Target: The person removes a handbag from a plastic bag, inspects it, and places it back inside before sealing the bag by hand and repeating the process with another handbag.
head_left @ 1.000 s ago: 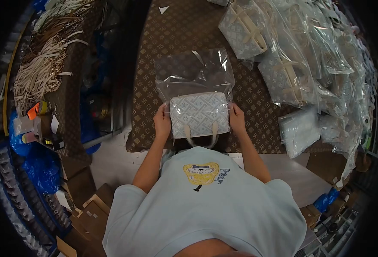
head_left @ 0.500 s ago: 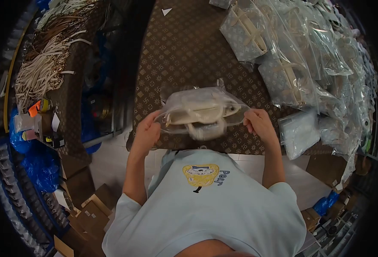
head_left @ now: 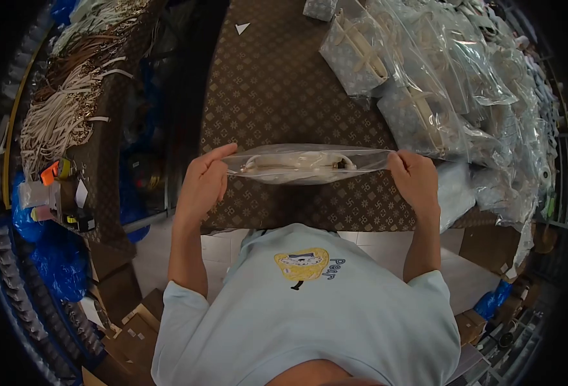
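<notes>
A clear plastic bag [head_left: 369, 159] is stretched wide between my two hands above the brown patterned table. Inside it lies a cream handbag [head_left: 297, 161], seen from above with its zip and handles showing. My left hand [head_left: 205, 182] pinches the left end of the plastic, its index finger reaching along the edge. At the opposite end, my right hand [head_left: 415, 181] is closed on the plastic with the thumb on top. The underside of the handbag is hidden.
Several plastic-wrapped handbags [head_left: 419, 116] are piled on the right of the patterned table [head_left: 264, 77]. A white paper scrap [head_left: 242, 28] lies near its far edge. Light straps [head_left: 59, 119] and an orange-handled tool [head_left: 50, 172] sit on the left bench. Cardboard boxes [head_left: 136, 334] stand on the floor.
My hands have moved apart and pulled the plastic bag's opening taut. The handbag has gone from tilted, with its side showing, to a narrow top view.
</notes>
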The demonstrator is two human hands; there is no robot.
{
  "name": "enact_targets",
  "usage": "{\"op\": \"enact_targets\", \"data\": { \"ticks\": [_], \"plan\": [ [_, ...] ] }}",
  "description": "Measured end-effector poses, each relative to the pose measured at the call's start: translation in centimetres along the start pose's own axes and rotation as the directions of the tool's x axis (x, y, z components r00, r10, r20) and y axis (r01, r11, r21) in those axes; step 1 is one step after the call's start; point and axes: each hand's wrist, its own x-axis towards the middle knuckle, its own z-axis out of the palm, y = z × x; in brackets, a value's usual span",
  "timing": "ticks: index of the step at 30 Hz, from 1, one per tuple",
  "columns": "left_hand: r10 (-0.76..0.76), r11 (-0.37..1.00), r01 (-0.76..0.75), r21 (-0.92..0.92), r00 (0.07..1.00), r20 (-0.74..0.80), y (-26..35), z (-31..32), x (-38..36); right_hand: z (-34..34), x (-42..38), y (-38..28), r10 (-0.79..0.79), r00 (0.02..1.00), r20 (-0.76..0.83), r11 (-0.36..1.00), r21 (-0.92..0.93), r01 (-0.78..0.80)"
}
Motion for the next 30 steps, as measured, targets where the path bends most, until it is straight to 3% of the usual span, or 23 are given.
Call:
{"op": "enact_targets", "data": {
  "ticks": [2,3,4,5,6,7,8,9,10,15,17,19,22,26,30],
  "plan": [
    [0.013,1.0,-0.013,-0.004,1.0,-0.025,-0.1,0.3,0.3,-0.8,-0.8,-1.5,-0.137,0.981,-0.135,0.989,-0.071,0.128],
    [0.08,0.987,-0.064,0.148,0.991,-0.105,-0.2,0.3,0.3,-1.4,-1.0,-2.0,-0.133,0.981,-0.141,0.99,-0.072,0.124],
    [0.158,0.949,-0.101,0.299,0.972,-0.175,-0.2,0.2,0.2,-1.8,-1.2,-2.5,-0.411,0.897,-0.161,0.909,-0.151,0.389],
    [0.163,0.948,-0.106,0.301,0.972,-0.171,0.6,0.2,-0.5,-2.0,-1.3,-2.8,-0.653,0.741,-0.157,0.753,-0.232,0.616],
    [0.277,0.893,-0.166,0.418,0.936,-0.219,2.1,0.3,-1.7,-1.8,-1.3,-3.0,-0.65,0.743,-0.162,0.757,-0.235,0.61],
    [0.392,0.82,-0.213,0.532,0.885,-0.25,3.1,0.4,-2.4,-1.5,-1.4,-3.1,-0.691,0.723,-0.006,0.714,-0.166,0.68],
    [0.395,0.818,-0.216,0.532,0.885,-0.247,3.4,0.7,-2.3,-1.2,-1.4,-3.1,-0.724,0.674,0.148,0.67,-0.082,0.738],
    [0.639,0.579,-0.46,0.673,0.769,-0.024,3.7,1.0,-2.2,-0.7,-1.0,-2.8,-0.725,0.672,0.151,0.668,-0.082,0.739],
    [0.783,0.263,-0.64,0.722,0.579,0.229,3.9,1.1,-2.0,0.0,-0.3,-2.4,-0.711,0.696,0.101,0.681,-0.15,0.717],
    [0.717,0.192,-0.622,0.759,0.617,0.325,3.0,1.7,0.2,-0.5,0.6,-2.4,-0.707,0.707,0.022,0.68,-0.254,0.688],
    [0.707,0.166,-0.611,0.774,0.621,0.339,3.1,1.4,0.2,-0.9,0.8,-2.1,-0.611,0.783,0.115,0.714,-0.349,0.608],
    [0.668,0.17,-0.607,0.776,0.65,0.362,3.6,0.7,-0.1,-1.0,1.5,-1.1,-0.601,0.789,0.128,0.721,-0.34,0.604],
    [0.727,0.163,-0.686,0.709,0.57,0.384,3.9,2.0,-0.9,-0.8,1.8,-0.7,-0.612,0.779,0.136,0.723,-0.303,0.62],
    [0.709,0.087,-0.636,0.767,0.58,0.4,2.8,1.7,0.7,-0.5,2.5,-0.2,-0.652,0.753,0.088,0.701,-0.31,0.643],
    [0.637,0.086,-0.495,0.865,0.695,0.334,3.0,-0.9,1.4,-0.5,3.1,0.4,-0.671,0.74,0.038,0.667,-0.403,0.626]
  ]
}}
